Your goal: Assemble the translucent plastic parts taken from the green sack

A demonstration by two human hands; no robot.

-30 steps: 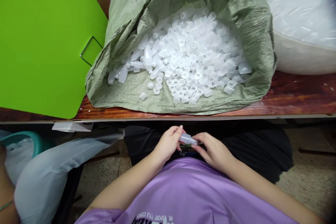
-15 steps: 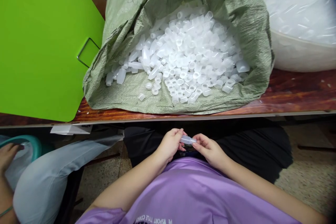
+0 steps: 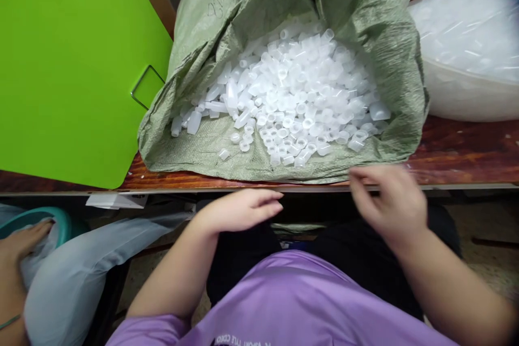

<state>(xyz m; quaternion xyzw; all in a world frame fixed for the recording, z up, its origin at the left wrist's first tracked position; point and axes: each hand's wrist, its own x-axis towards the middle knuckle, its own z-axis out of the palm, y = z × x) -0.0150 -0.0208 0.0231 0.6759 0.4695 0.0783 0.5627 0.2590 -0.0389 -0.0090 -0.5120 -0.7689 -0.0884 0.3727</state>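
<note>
My left hand [image 3: 239, 208] hovers just below the table's front edge, its fingers stretched out to the right with nothing in them. To the right, my right hand [image 3: 389, 203] is raised at the table's edge and is smeared by motion; its fingers cannot be read. Above both hands lies an open green woven sack [image 3: 203, 146] holding a heap of small translucent white plastic bottles and caps [image 3: 300, 86]. The little bottle I held earlier is out of sight.
A bright green board [image 3: 73, 65] covers the table's left side. A white bowl [image 3: 466, 97] heaped with clear plastic parts stands at the right on the dark wooden table [image 3: 466, 151]. At the lower left, another person's hand [image 3: 24, 238] rests in a teal basin [image 3: 60, 221].
My hands have parted: the left has opened and risen to the table edge, and the right has swung up and right. The small bottle they held together is gone from view.
</note>
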